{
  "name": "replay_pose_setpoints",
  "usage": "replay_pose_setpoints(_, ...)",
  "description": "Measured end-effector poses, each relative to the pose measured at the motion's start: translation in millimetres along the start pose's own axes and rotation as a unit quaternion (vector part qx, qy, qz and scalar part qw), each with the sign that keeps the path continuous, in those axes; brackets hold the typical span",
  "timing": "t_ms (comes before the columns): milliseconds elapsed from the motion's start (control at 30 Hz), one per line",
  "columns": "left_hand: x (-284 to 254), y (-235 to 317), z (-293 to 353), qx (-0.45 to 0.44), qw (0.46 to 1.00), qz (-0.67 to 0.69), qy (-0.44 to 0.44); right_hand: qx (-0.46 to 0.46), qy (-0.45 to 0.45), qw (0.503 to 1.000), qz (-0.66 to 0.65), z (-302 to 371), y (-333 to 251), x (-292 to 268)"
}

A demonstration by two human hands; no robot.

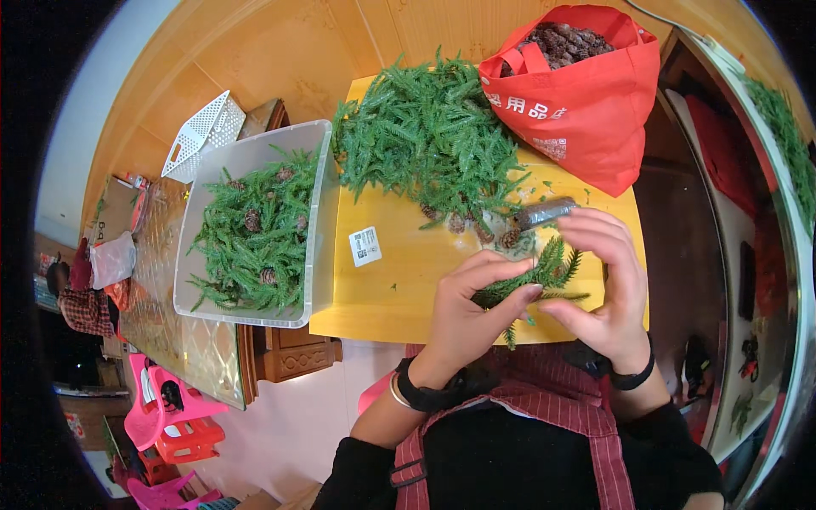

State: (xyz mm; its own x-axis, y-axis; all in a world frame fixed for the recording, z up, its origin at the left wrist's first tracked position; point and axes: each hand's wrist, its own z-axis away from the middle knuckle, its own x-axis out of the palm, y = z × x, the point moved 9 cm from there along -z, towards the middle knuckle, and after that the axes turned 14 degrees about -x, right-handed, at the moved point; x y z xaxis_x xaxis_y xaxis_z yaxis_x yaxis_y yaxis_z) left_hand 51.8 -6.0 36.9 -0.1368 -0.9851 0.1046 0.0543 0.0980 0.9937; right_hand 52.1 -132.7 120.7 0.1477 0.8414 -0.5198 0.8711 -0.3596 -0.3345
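Observation:
An artificial pine sprig (pixel 551 270) with green needles is held above the front edge of the yellow table, my left hand (pixel 472 297) pinching it between thumb and fingers. My right hand (pixel 608 276) curves around the sprig's other side with its fingers apart; whether its thumb touches the needles I cannot tell. Just beyond my hands lie a few small brown pine cones (pixel 510 239) and a dark grey, shiny, roll-shaped thing (pixel 546 212). A large heap of green pine sprigs (pixel 425 127) covers the table's far part.
A translucent plastic bin (pixel 316 246) at left holds sprigs with pine cones. The red bag (pixel 586 115) at far right is filled with pine cones. A white label (pixel 365 246) lies on the yellow tabletop (pixel 357 297). Behind the bin stands a white perforated basket (pixel 204 136).

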Motion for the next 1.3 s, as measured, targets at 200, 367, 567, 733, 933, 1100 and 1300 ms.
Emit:
replay_pose_setpoints(200,3.1,-5.9,-1.0,-0.033,0.998,0.055,-0.028,0.066,0.007,0.983,-0.17,18.6,21.1,14.4)
replay_pose_setpoints(367,-0.7,-8.9,-3.6,-0.043,0.995,0.082,-0.025,0.141,0.025,0.973,-0.178,28.1,29.0,15.0)
replay_pose_setpoints(567,-2.3,-8.1,-4.8,-0.022,0.998,0.059,-0.018,0.112,-0.088,0.98,-0.137,14.4,21.2,23.4)
replay_pose_setpoints(733,-2.1,-3.6,-6.1,-0.005,1.0,-0.009,-0.012,0.17,-0.114,0.958,-0.202,20.5,31.1,31.6)
replay_pose_setpoints(933,0.0,-0.7,-5.9,0.025,0.997,-0.071,-0.02,0.238,-0.094,0.923,-0.286,28.5,39.3,34.6)
replay_pose_setpoints(1100,-0.2,8.9,-4.7,0.049,0.994,-0.101,-0.018,0.243,-0.107,0.915,-0.303,29.7,40.1,37.4)
replay_pose_setpoints(1300,-1.2,12.5,-3.8,0.052,0.992,-0.111,0.0,0.242,-0.101,0.919,-0.295,29.1,39.8,38.2)
